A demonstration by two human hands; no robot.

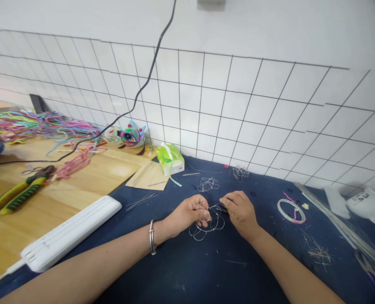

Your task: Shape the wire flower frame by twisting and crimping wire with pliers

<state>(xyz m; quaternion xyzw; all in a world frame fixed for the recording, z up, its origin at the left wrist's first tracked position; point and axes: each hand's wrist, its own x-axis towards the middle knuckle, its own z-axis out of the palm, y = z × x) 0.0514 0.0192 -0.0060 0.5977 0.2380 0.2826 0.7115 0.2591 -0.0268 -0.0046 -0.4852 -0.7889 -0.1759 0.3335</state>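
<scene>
My left hand (189,217) pinches a frame of thin bent wire (210,230) between thumb and fingertips. Several rounded loops make up the frame, in a flower-like ring, and it hangs just over the dark blue cloth. To its right, my right hand (240,214) is closed, with its fingertips close to a strand running from the frame. Something small and dark shows under those fingers, mostly hidden; I cannot tell what it is. Behind the hands lies a second looped wire piece (208,184).
A white power strip (75,232) lies left of my left arm, with yellow-green pliers (24,190) beyond it. Farther back stands a green tissue pack (171,158). At right are a wire coil (291,211), wire scraps (318,253), long straight wires (342,230) and a white mug (369,204).
</scene>
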